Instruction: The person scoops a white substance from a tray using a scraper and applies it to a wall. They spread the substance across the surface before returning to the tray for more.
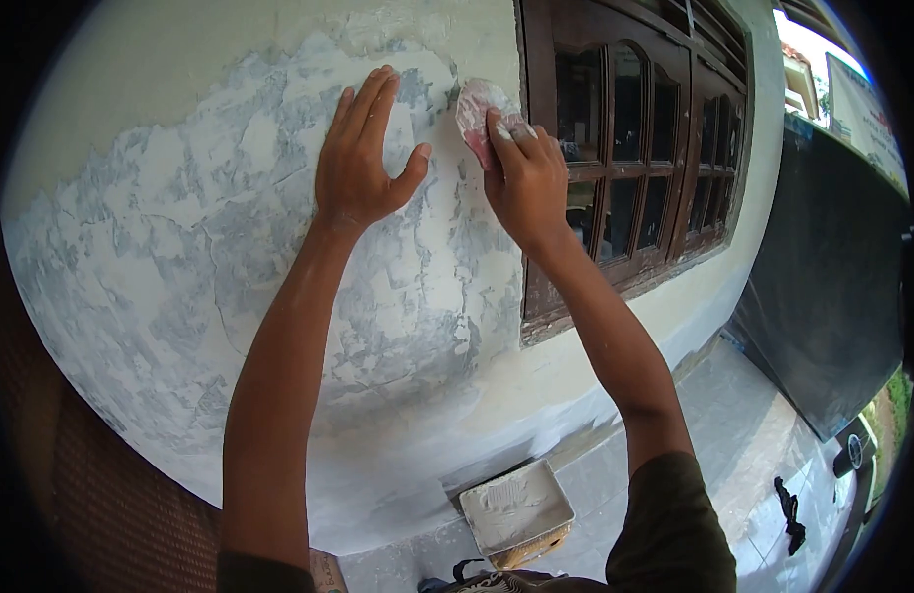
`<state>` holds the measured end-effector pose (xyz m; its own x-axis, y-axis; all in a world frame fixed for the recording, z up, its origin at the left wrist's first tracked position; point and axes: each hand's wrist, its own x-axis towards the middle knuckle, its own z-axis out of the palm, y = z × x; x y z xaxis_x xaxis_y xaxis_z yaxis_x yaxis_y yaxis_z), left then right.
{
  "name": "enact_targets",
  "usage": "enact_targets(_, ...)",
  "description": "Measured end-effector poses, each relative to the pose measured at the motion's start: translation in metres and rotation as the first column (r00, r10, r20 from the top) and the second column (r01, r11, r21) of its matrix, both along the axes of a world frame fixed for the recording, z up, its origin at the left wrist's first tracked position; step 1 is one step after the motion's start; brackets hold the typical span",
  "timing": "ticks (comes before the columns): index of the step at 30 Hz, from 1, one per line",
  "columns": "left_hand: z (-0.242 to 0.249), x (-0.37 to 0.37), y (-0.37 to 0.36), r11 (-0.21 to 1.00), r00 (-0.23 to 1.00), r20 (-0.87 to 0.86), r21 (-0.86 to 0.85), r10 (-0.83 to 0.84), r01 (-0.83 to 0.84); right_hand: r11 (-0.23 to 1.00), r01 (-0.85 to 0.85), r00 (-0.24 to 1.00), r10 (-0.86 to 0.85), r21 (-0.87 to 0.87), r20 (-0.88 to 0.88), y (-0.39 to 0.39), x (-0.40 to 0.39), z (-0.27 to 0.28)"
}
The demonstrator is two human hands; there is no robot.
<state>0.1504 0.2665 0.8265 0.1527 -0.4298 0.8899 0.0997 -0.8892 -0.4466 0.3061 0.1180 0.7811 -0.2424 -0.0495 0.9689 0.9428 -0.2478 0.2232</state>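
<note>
My left hand point(363, 153) lies flat against the wall point(269, 198), fingers stretched upward and thumb apart, with nothing in it. The wall has rough white and grey patches over a pale coat. Near the window frame, my right hand point(526, 178) grips a flat, pinkish scraper point(479, 114) smeared with white paste and holds it against the wall. White paste also marks the fingers of that hand. On the floor below stands a tray point(516, 509) with white paste in it.
A dark brown wooden window point(625, 168) is set in the wall at the right. Beyond it leans a large dark panel point(823, 277). A black cloth-like item point(790, 516) and a dark cup point(848, 455) are on the tiles at lower right. Woven brown material point(121, 494) is at lower left.
</note>
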Motion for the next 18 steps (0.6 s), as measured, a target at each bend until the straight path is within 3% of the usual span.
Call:
enact_targets(2, 0.003, -0.002, -0.001, 1.0, 1.0, -0.016, -0.002, -0.008, 0.008, 0.996, 0.024, 1.0, -0.025, 0.087, 0.015, 0.011, 0.011, 0.033)
enact_targets(5, 0.007, -0.011, 0.002, 1.0, 0.999, -0.031, -0.007, -0.007, 0.007, 0.993, 0.108, 0.992, -0.111, 0.049, 0.054, 0.035, 0.019, 0.049)
enact_targets(8, 0.013, -0.024, 0.005, 0.998, 0.998, -0.035, 0.037, 0.056, -0.055, 0.99, 0.142, 0.987, -0.143, 0.015, 0.074, 0.037, 0.004, 0.017)
enact_targets(10, 0.011, -0.028, 0.009, 0.992, 0.993, -0.018, 0.051, 0.115, -0.114, 0.984, 0.135, 0.991, -0.132, -0.119, 0.025, 0.03, -0.003, -0.019)
enact_targets(14, 0.01, -0.025, 0.008, 0.992, 0.993, 0.004, 0.047, 0.118, -0.118, 0.987, -0.01, 0.997, 0.022, -0.161, 0.071, 0.012, -0.007, -0.047)
enact_targets(16, 0.009, -0.025, 0.008, 0.99, 0.992, 0.003, 0.05, 0.129, -0.129, 0.996, -0.073, 0.994, 0.076, -0.049, 0.076, 0.003, -0.005, -0.02)
enact_targets(18, 0.009, -0.025, 0.008, 0.99, 0.991, 0.005, 0.049, 0.133, -0.133, 0.996, -0.007, 0.997, 0.0, 0.093, 0.073, 0.004, 0.007, 0.022)
